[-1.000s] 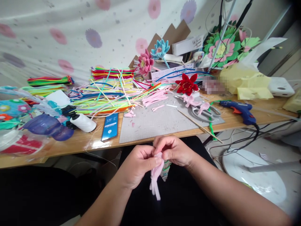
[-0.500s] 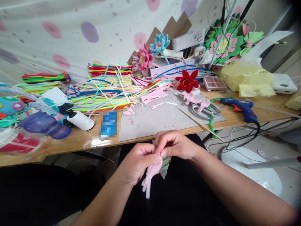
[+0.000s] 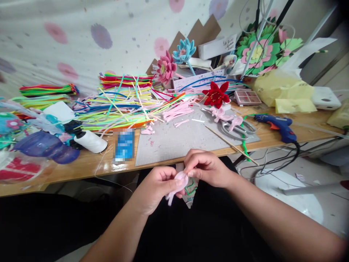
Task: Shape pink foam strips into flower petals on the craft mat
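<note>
Both hands meet over my lap, just below the table edge. My left hand (image 3: pixel 156 187) pinches a bundle of pale pink pipe cleaners (image 3: pixel 177 183), bent into a rounded loop with short ends hanging below the fingers. My right hand (image 3: pixel 205 167) pinches the top of the same bundle from the right, fingers closed on it. Behind the bundle a small clear bag with green print (image 3: pixel 191 189) rests on my lap.
A grey cutting mat (image 3: pixel 188 140) lies on the wooden table (image 3: pixel 81 165) with pink scraps, scissors (image 3: pixel 240 129), a wooden skewer (image 3: pixel 231 145) and a blue glue gun (image 3: pixel 278 125). Stacks of coloured pipe cleaners (image 3: pixel 122 102), a white thread spool (image 3: pixel 91 142), a phone (image 3: pixel 123 145) and finished flowers (image 3: pixel 216 94) crowd the back.
The long pink ends that hung straight down have been bent up into a compact loop. Both hands have risen slightly toward the table edge.
</note>
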`<state>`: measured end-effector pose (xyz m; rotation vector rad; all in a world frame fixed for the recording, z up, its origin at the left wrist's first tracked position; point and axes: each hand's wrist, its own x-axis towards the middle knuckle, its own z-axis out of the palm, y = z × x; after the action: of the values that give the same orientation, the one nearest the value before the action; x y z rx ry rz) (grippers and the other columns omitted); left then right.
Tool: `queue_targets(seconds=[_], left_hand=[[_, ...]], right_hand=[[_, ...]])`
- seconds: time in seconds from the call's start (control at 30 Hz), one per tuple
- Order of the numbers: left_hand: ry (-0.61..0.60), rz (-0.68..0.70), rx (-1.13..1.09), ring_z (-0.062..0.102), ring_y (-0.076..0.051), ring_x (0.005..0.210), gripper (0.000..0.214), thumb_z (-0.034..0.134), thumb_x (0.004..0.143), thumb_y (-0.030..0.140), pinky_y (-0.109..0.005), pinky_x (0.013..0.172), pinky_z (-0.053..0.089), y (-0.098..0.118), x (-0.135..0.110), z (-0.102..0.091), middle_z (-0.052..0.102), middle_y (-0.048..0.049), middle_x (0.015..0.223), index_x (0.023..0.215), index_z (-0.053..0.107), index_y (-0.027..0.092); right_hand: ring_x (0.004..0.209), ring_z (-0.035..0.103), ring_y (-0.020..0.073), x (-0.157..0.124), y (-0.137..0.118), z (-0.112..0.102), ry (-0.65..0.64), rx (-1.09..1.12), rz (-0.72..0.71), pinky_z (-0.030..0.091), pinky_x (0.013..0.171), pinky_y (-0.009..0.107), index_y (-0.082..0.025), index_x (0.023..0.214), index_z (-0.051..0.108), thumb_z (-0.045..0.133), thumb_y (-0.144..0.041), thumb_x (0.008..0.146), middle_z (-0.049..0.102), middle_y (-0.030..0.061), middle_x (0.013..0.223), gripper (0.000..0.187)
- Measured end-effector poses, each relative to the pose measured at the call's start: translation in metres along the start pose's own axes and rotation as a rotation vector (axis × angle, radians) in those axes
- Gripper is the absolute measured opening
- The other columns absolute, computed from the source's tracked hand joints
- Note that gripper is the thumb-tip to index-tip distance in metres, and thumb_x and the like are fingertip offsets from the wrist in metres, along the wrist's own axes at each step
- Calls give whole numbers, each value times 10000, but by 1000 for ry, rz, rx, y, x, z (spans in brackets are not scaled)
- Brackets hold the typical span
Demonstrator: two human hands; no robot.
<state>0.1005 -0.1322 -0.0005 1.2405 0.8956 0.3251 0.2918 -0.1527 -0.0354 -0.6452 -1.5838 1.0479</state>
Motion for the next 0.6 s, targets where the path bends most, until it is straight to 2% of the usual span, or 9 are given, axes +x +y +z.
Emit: queue_targets(seconds=[0.17,0.3,0.4,0.53,0.6], left_hand=[[153,47,178,470,-84,444,318,633,748,409,-193,429,318,4,-3,1,552,15,486,580,543,155],[229,105,250,412,-66,433,320,625,757,369,-196,444,304,7,-3,5,510,41,458,543,509,161],[226,136,228,408,-66,451,285,618,768,341,-203,464,315,7,-4,7,513,42,484,567,529,158],[130,173,137,511,-98,569,212,608,782,344,-221,555,380,5,-9,1,594,5,610,701,614,149],[133,180,156,537,-113,590,210,606,783,336,-239,593,399,4,-12,-3,611,-6,612,697,621,145]], right_hand=[[801,596,142,0,-6,-6,5,-61,-17,494,707,292,-181,937,663,599,-255,836,626,58,880,141],[786,609,149,1,-8,-1,-9,-193,-55,495,707,298,-174,898,672,620,-236,819,645,55,831,113],[738,612,142,2,-9,3,15,-253,-82,493,668,284,-161,857,674,628,-220,813,644,56,797,86],[701,607,131,2,-8,4,87,-289,-101,486,631,267,-169,836,664,615,-215,823,637,49,780,68],[696,608,131,2,-7,3,106,-307,-111,485,621,262,-171,835,660,614,-217,825,638,48,781,66]])
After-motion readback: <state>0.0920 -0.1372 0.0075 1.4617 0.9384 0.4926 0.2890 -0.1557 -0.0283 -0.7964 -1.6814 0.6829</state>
